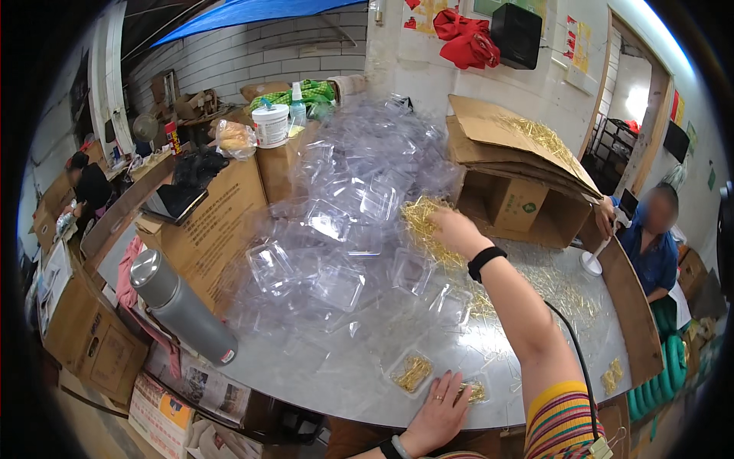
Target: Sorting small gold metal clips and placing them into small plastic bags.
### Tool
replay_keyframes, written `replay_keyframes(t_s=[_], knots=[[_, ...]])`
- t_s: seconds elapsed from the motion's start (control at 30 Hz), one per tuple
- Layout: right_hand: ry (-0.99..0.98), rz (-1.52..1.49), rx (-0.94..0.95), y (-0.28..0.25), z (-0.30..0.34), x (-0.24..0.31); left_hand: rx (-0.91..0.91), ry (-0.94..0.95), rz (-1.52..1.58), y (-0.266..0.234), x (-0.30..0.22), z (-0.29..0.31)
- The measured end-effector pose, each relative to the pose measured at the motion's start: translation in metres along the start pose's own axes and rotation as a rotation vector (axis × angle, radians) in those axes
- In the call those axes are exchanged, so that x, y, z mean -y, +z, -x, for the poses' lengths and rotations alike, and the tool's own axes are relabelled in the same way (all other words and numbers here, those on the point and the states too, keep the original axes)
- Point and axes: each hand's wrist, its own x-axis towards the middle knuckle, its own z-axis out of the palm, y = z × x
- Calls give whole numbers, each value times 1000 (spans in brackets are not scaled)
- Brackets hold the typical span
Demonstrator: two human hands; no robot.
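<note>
My right hand (456,231) reaches across the table with its fingers curled into a heap of thin gold-coloured sticks (423,223), beside the pile of clear plastic boxes (359,176). Its fingertips are partly hidden among the sticks. Near the front edge, my left hand (440,413) lies with fingers stretched out, touching a small clear box of gold-coloured sticks (475,392) and partly covering it. Just left of that hand is another clear box with gold-coloured sticks (413,373) in it.
A grey thermos (183,306) stands at the left. Cardboard boxes (527,191) at the back right carry more sticks on top. A cardboard edge (627,306) borders the right side, beyond which a person (650,237) in blue sits. Loose sticks (566,291) litter the table.
</note>
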Motion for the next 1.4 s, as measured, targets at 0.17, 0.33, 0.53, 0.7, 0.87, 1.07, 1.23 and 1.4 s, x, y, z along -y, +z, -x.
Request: replay_keyframes(t_s=[0.17,0.33,0.53,0.7,0.87,1.07,1.23,1.4], knots=[[423,-344,-241,28,22,1,5,13,18,1,0,-3],[444,-210,-50,12,36,25,-9,6,-9,1,1,-3],[193,219,140,-16,41,32,-26,17,-17,3,-1,-1],[377,-357,194,-60,43,27,-32,25,-33,0,-1,-2],[323,-1115,19,-91,60,14,-30,11,-24,-1,2,-1],[158,230,488,-37,159,-86,9,18,-22,-2,-7,-7],[-102,-168,394,-21,263,-56,-6,1,-77,2,-5,-2],[-17,-204,261,-43,333,-22,-47,-19,-38,2,-3,1]])
